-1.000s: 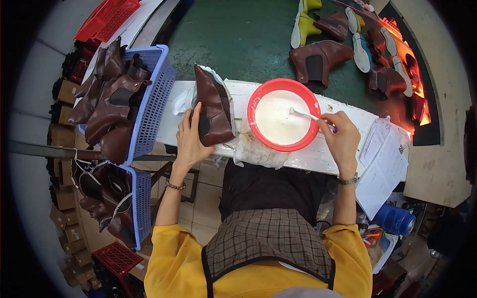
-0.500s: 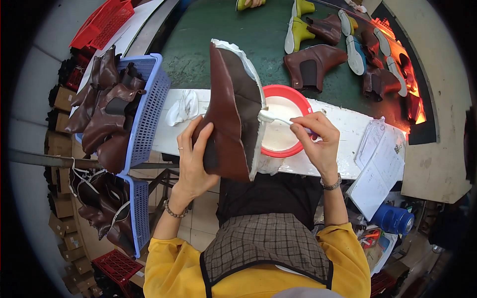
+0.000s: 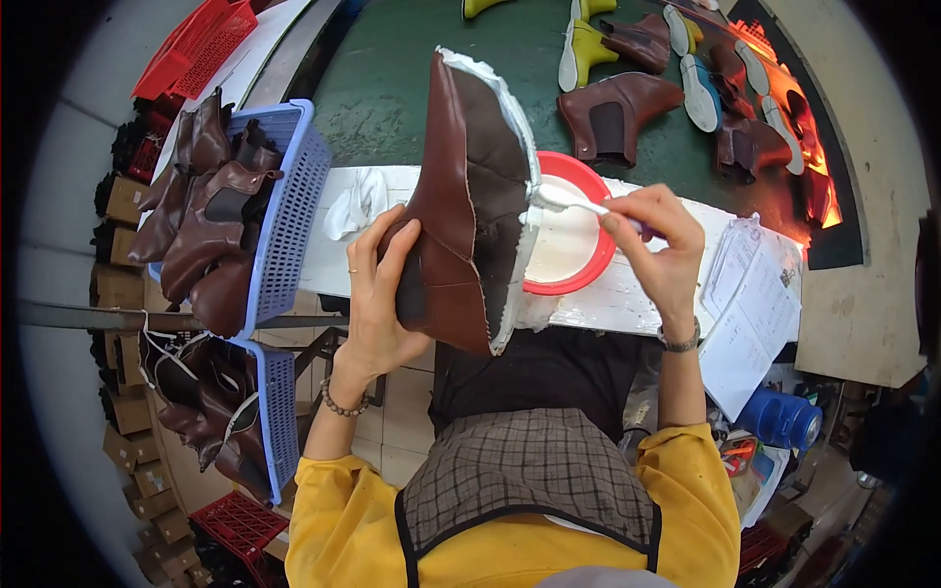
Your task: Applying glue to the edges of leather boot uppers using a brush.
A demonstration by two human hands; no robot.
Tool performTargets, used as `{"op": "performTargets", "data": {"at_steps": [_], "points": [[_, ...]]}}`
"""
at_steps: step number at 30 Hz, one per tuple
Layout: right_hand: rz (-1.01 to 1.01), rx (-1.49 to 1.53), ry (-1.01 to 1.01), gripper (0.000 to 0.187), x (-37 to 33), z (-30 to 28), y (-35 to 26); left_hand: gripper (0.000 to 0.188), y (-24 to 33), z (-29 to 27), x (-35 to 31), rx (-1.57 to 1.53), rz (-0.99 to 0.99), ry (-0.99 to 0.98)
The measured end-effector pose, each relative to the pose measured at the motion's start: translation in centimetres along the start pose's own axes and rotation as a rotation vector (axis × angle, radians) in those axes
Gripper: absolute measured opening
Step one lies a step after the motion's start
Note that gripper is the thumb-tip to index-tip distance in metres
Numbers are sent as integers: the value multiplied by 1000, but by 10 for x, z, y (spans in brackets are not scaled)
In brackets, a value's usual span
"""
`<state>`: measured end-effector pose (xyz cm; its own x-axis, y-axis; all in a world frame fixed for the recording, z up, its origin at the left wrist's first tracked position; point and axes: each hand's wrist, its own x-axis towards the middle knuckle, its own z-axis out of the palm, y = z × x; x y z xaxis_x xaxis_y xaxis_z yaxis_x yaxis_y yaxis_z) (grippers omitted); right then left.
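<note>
**Boot tipped up for the brush**

My left hand [image 3: 377, 294] gripped the brown boot [image 3: 461, 196] above the tabletop [image 3: 627, 294], sole edge turned toward my right hand [image 3: 657, 240], which pinched a white brush [image 3: 569, 201] against the whitened rim. The red bowl [image 3: 588, 279] sat just behind, within easy dipping reach. A blue basket [image 3: 294, 196] of boots crowded the left; papers [image 3: 750, 314] lay right.
</note>
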<state>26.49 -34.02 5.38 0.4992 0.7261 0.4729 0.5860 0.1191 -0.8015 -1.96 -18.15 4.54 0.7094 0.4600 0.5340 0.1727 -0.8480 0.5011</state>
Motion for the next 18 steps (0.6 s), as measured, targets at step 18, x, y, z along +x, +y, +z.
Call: {"op": "performTargets", "data": {"at_steps": [18], "points": [[-197, -60, -74, 24, -26, 10, -11, 94, -11, 22, 52, 159, 73, 280]]}}
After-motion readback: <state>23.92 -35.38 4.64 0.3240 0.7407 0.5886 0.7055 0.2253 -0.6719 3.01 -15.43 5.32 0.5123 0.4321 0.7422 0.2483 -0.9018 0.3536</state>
